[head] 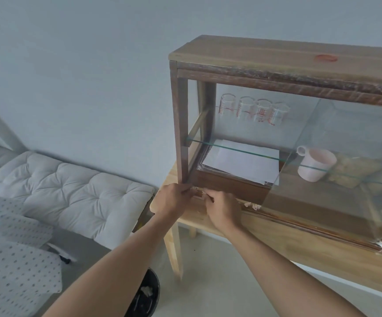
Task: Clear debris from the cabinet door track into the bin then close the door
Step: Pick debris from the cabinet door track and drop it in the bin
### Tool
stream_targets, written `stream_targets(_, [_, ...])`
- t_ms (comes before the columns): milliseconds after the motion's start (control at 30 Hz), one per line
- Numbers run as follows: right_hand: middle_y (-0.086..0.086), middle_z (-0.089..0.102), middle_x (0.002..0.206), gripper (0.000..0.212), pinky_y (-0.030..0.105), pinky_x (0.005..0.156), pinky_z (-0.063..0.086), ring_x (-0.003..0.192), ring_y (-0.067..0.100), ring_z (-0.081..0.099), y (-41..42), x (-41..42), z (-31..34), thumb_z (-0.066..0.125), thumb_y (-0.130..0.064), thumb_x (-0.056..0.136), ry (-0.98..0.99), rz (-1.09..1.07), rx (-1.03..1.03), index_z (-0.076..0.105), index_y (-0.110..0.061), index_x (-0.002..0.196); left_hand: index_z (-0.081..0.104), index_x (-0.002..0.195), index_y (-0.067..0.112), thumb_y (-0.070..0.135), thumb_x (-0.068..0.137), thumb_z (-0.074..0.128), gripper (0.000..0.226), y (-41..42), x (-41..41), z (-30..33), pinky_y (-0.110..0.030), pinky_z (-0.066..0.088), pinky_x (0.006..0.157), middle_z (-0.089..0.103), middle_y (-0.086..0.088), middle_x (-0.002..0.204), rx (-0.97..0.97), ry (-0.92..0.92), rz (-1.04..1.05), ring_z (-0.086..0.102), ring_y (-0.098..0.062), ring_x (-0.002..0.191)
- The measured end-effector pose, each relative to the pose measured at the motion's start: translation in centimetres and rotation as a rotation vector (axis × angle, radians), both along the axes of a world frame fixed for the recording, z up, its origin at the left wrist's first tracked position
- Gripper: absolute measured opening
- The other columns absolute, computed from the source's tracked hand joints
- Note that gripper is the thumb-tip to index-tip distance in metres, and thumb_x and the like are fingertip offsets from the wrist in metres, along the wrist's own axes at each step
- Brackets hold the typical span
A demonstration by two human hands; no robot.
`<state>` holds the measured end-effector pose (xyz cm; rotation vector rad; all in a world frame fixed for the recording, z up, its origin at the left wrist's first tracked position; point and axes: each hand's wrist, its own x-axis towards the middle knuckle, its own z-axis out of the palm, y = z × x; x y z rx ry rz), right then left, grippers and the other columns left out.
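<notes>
Fingertips of the left hand [174, 197] and right hand [223, 208] curl close together at the near-left bottom corner of the dark wooden glass-fronted cabinet [276, 72]; whether they pinch anything I cannot tell. That cabinet stands on a pale wooden table [299, 245]. To the left lies a white tufted cushion [71, 191]. Its sliding glass door [345, 156] sits at the right, leaving the left half open. On the floor below, near the left forearm, stands a black round bin [150, 294] with pale scraps inside. Pale wood-shaving debris [252, 205] lies in the bottom door track [311, 227], just right of the right hand, and more shows between the hands.
</notes>
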<state>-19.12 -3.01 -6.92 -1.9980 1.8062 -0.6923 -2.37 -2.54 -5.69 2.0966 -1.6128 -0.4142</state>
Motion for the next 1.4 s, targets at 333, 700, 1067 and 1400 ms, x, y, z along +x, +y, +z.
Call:
stream_targets(333, [0.0,0.08,0.073,0.016,0.037,0.065,0.06,0.075,0.024,0.077,0.6,0.8,0.3,0.065,-0.035,0.1,-0.162,-0.079,0.032,0.078,-0.029,0.108,0.081,0.106,0.048,0.052,0.095,0.07,0.017,0.7,0.4,-0.2,-0.03,0.054,0.067,0.079,0.014,0.092,-0.087,0.16,0.024,0.069,-0.014,0.086])
stream_targets(700, [-0.002,0.085,0.092,0.019,0.037,0.079,0.061,0.09,0.021,0.08,3.1,4.0,0.4,0.066,-0.035,0.101,-0.254,-0.118,0.067,0.081,-0.028,0.109,0.084,0.105,0.037,0.045,0.093,0.073,0.019,3.2,5.4,-0.8,-0.035,0.058,0.085,0.08,0.017,0.103,-0.098,0.297,-0.003,0.071,-0.008,0.098])
stream_targets(1067, [0.005,0.082,0.077,0.024,0.04,0.083,0.062,0.079,0.027,0.078,7.6,11.5,-0.9,0.064,-0.033,0.102,-0.295,0.035,0.133,0.081,-0.023,0.117,0.084,0.098,0.037,0.047,0.089,0.075,0.016,8.7,13.6,-3.7,-0.032,0.057,0.079,0.078,0.021,0.087,-0.042,0.358,0.136,0.069,-0.003,0.086])
stream_targets(1400, [-0.002,0.078,0.066,0.024,0.033,0.084,0.059,0.08,0.019,0.077,11.3,19.3,-7.6,0.062,-0.039,0.103,-0.137,0.267,0.363,0.079,-0.029,0.118,0.084,0.092,0.039,0.041,0.088,0.076,0.009,16.4,22.0,-9.6,-0.034,0.057,0.082,0.078,0.021,0.088,0.128,0.348,0.382,0.07,-0.009,0.089])
